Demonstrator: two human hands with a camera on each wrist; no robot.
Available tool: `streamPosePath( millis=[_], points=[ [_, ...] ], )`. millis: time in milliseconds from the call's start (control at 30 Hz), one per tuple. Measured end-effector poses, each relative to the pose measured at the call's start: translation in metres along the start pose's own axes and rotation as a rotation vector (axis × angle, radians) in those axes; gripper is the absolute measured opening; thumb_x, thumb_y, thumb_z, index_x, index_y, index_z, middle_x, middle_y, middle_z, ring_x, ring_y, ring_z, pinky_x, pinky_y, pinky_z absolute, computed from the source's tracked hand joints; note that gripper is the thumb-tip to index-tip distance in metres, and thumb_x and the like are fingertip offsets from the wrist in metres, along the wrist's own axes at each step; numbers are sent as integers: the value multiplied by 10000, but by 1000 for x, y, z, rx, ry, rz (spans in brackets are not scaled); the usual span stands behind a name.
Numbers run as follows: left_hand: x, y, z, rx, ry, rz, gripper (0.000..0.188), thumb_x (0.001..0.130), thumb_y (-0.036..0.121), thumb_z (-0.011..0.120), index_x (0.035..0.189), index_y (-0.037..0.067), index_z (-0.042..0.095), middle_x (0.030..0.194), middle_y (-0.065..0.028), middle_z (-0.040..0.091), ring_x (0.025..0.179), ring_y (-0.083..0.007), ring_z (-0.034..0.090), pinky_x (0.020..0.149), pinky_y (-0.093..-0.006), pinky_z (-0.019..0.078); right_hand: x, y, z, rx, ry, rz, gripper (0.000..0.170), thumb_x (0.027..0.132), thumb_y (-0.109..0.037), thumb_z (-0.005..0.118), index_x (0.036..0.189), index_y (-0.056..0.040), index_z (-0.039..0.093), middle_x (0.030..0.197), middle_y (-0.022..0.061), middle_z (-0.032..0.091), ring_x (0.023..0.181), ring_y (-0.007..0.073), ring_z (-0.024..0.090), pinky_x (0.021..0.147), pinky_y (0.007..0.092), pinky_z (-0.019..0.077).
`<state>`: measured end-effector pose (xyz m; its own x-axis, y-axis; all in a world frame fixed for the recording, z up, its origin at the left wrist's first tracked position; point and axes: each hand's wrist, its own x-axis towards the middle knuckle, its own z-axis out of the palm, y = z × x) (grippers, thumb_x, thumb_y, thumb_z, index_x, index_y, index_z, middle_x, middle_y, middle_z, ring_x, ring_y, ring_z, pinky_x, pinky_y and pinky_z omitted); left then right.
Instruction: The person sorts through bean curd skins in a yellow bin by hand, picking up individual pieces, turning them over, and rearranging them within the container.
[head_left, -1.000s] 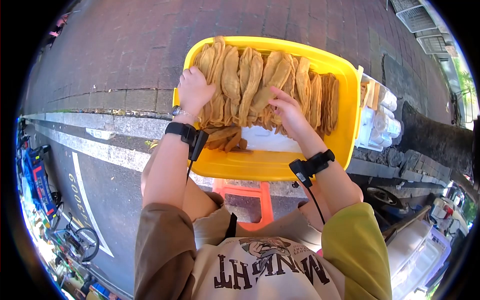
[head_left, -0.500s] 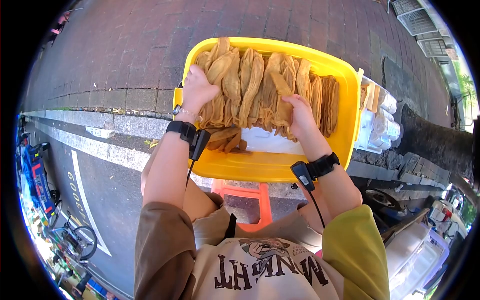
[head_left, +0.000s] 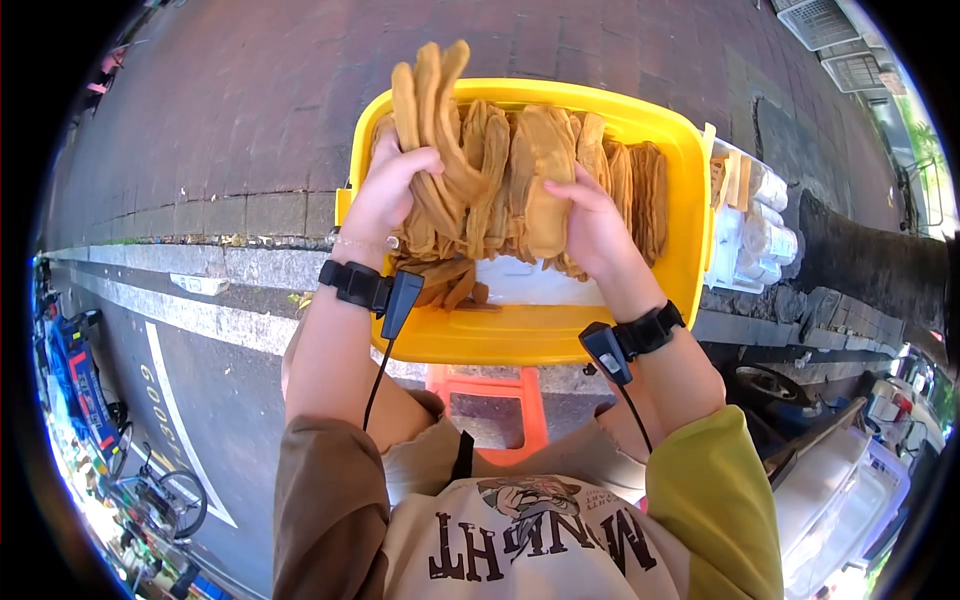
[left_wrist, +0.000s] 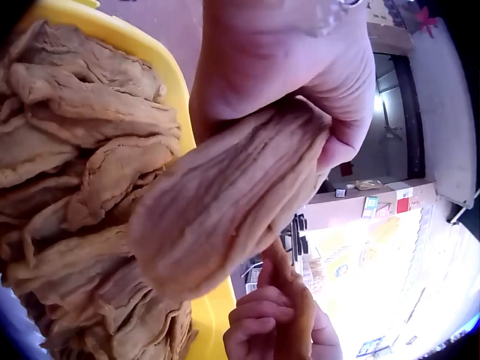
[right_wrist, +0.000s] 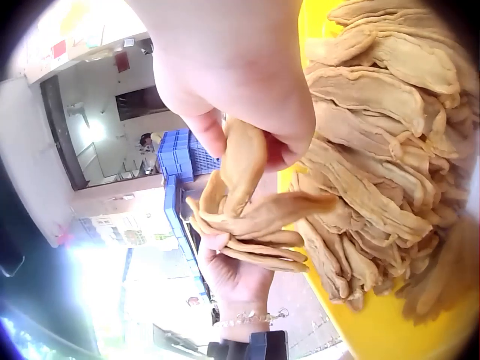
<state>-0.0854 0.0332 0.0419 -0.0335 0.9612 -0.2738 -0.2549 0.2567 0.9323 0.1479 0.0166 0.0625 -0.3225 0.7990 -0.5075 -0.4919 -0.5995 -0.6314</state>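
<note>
Flat, wrinkled tan-brown strips [head_left: 487,165] stand packed in rows in a yellow tub [head_left: 520,345]. My left hand [head_left: 393,190] grips a bundle of several strips [head_left: 430,105] that fans up past the tub's far left edge; its thumb lies across them. On the right, my right hand [head_left: 597,225] pinches a broad strip [head_left: 547,200] between thumb and fingers over the row. In the left wrist view the gripped bundle [left_wrist: 217,202] sits between thumb and fingers. The right wrist view shows the pinched strip [right_wrist: 244,161] hanging from my right hand [right_wrist: 240,82].
Smaller pieces [head_left: 450,283] lie at the tub's near left, beside its white bottom [head_left: 535,285]. An orange stool [head_left: 535,400] stands below the tub. A white crate [head_left: 745,230] with clear packages is to the right, near a tree trunk [head_left: 860,260].
My left hand has lifted a bundle of strips, which now rises above the tub's rim. My right hand has shifted slightly left and holds a broader strip face.
</note>
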Motion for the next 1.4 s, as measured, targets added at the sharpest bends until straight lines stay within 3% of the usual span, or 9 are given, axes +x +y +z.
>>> streamPosePath(
  millis=[33, 200, 400, 600, 800, 867, 1033, 1100, 1400],
  points=[
    [-10, 11, 11, -180, -52, -43, 508, 647, -17, 546, 1145, -8, 445, 982, -64, 534, 861, -180, 538, 796, -302, 450, -1, -3, 2, 31, -155, -14, 527, 806, -81, 574, 1297, -71, 384, 1201, 90, 505, 1080, 192, 517, 908, 347, 438],
    [-20, 5, 30, -702, -370, -169, 512, 620, 26, 530, 1123, 41, 437, 971, -58, 525, 1089, -246, 504, 1015, -367, 364, -9, -7, 15, -2, -186, -45, 494, 818, -64, 523, 1294, -70, 391, 1185, 75, 518, 1090, 180, 509, 943, 334, 406],
    [-28, 15, 54, -516, -244, -126, 402, 813, 35, 603, 1181, 19, 441, 1177, -144, 565, 1063, -254, 571, 916, -380, 472, 0, 11, 6, -25, -109, 21, 483, 818, -52, 510, 1286, -93, 398, 1154, 57, 540, 1041, 161, 531, 901, 307, 425],
    [-17, -20, 57, -52, -4, 95, 457, 725, -27, 700, 1114, 8, 462, 924, -66, 624, 854, -148, 621, 789, -287, 505, 3, 6, 1, 153, 49, -19, 293, 861, -114, 530, 1152, -97, 496, 1061, 38, 569, 952, 135, 557, 810, 300, 457],
    [-26, -39, 69, 197, 15, 164, 600, 698, 54, 754, 1166, -18, 387, 1069, -130, 580, 1001, -213, 578, 848, -321, 474, -2, 5, 18, -449, -134, -259, 222, 894, -166, 589, 1062, -26, 547, 956, 28, 615, 848, 80, 562, 776, 234, 450],
    [-30, -36, 72, 322, -47, 213, 640, 729, 99, 739, 1218, -16, 343, 1102, -135, 571, 1030, -204, 566, 860, -328, 468, 1, 14, 13, -404, -109, -271, 221, 880, -149, 612, 1049, -19, 550, 961, 12, 608, 852, 60, 544, 771, 217, 443],
    [-32, -22, 64, 79, -245, -64, 592, 844, 184, 629, 1312, 20, 305, 1221, -112, 503, 1095, -185, 521, 909, -340, 445, 4, 9, 4, -330, -48, -184, 222, 880, -145, 610, 1051, -19, 547, 976, 14, 601, 897, 74, 542, 815, 233, 439],
    [-29, -15, 57, -450, -382, -313, 534, 925, 353, 449, 1339, 45, 311, 1256, -93, 491, 1142, -204, 497, 957, -360, 403, 5, 6, 6, -297, -53, -215, 244, 880, -138, 607, 1081, -15, 541, 997, 22, 599, 917, 80, 540, 830, 237, 436],
    [-29, -4, 69, -455, -314, -290, 600, 966, 496, 234, 1373, 61, 298, 1344, -76, 424, 1233, -186, 408, 1042, -361, 304, 4, 10, 9, -415, -168, -290, 448, 864, -65, 607, 1279, -11, 446, 1081, 43, 573, 905, 87, 546, 814, 237, 444]
  ],
)
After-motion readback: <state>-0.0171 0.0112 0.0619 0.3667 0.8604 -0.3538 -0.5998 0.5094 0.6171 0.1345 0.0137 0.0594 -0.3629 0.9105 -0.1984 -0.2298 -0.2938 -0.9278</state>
